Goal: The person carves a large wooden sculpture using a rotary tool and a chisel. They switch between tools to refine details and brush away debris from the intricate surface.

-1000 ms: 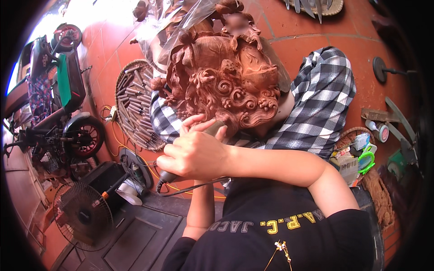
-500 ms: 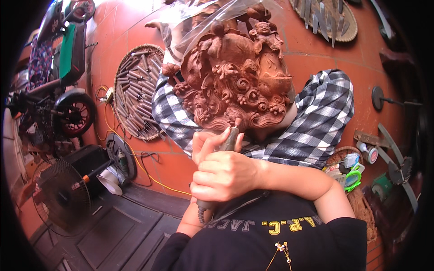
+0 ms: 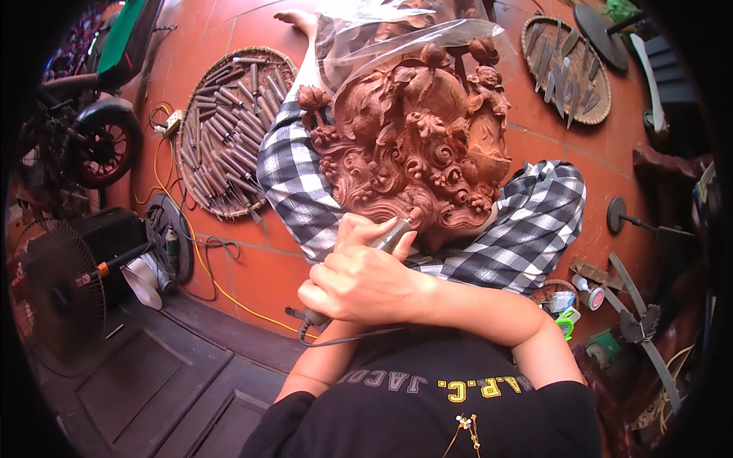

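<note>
While your right hand (image 3: pixel 366 282) clenches the corded rotary tool (image 3: pixel 385 240) against the reddish wood carving (image 3: pixel 412 145), your left hand's grip cannot be told.

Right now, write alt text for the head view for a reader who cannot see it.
A person's right hand holds a corded rotary carving tool with its tip against a reddish-brown wood carving resting on their checked-cloth lap. The left hand is hidden beneath the right. Round woven trays of chisels lie on the orange tiled floor.

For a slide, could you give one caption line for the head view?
Right hand holds a corded rotary tool against a reddish wood carving on checked cloth.
</note>
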The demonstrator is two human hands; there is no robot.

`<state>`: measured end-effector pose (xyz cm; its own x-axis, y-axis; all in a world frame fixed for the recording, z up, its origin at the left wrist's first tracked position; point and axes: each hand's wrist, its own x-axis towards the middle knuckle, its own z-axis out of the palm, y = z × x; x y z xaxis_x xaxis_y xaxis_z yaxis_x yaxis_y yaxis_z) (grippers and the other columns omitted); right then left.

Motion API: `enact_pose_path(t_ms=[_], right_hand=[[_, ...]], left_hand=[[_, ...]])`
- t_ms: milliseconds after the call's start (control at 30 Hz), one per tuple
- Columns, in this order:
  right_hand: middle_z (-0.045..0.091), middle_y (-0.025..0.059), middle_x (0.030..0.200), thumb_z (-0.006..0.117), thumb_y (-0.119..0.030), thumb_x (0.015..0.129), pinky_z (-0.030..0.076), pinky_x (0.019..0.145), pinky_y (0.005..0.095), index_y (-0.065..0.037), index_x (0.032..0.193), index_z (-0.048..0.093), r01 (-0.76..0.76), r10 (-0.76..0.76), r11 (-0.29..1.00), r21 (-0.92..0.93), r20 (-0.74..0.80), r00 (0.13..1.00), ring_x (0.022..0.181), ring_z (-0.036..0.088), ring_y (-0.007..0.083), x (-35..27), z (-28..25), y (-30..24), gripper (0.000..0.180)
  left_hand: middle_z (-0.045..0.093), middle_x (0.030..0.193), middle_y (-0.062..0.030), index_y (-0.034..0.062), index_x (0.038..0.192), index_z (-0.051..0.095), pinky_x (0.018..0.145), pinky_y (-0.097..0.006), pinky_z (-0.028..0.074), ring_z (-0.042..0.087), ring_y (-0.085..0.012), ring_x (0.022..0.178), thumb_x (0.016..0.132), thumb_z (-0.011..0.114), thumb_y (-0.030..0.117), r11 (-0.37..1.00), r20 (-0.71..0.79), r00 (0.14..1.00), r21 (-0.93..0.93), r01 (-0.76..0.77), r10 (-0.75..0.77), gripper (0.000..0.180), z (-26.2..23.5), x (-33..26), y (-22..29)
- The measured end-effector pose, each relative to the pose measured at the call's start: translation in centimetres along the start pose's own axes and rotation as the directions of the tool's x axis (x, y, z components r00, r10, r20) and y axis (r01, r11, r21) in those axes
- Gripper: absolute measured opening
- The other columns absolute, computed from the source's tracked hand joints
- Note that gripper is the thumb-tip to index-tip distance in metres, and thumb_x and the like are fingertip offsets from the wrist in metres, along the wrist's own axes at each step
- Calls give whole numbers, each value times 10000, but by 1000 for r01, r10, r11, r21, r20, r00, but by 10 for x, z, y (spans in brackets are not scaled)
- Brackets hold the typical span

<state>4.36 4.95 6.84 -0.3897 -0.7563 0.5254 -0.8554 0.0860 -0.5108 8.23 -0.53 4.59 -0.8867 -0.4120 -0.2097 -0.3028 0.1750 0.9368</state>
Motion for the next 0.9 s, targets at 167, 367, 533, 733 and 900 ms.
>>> enact_pose_path(t_ms=[167,367,533,733,900], right_hand=[[561,46,693,603,-180,747,498,597,326,-81,723,502,40,-33,997,-66,98,995,636,622,188,20,2,7,144],[636,100,931,757,-166,695,569,781,400,-25,784,626,-2,15,998,67,-185,983,895,645,266,0,-21,0,212],[659,208,1141,837,-79,674,597,811,402,-42,949,718,-368,365,929,20,-192,911,1025,676,363,-37,-39,0,302],[688,226,1138,832,-51,685,605,728,314,-110,994,747,-440,426,896,-61,-165,890,906,733,303,-68,-63,-10,326],[712,201,1083,817,-14,690,607,717,306,-104,938,752,-489,483,870,-57,-96,870,848,744,276,-71,-76,-10,271]], left_hand=[[587,954,-71,35,1025,600,824,-309,454,569,-182,887,784,811,217,924,-33,966,300,-236,258,368,-16,7,-19],[526,672,-20,99,870,693,491,-306,433,536,-185,565,715,817,243,735,-222,721,406,-544,656,245,-28,26,-21],[613,711,-18,50,1016,747,473,-283,444,584,-146,559,736,713,161,641,-69,643,218,-736,763,303,-32,21,-20],[657,757,4,64,1028,757,463,-252,433,583,-107,532,728,727,125,588,10,602,202,-783,798,308,-14,6,-21],[677,790,-5,54,1063,745,462,-239,434,592,-112,542,667,741,97,654,35,670,189,-733,741,398,-11,-8,-18]])
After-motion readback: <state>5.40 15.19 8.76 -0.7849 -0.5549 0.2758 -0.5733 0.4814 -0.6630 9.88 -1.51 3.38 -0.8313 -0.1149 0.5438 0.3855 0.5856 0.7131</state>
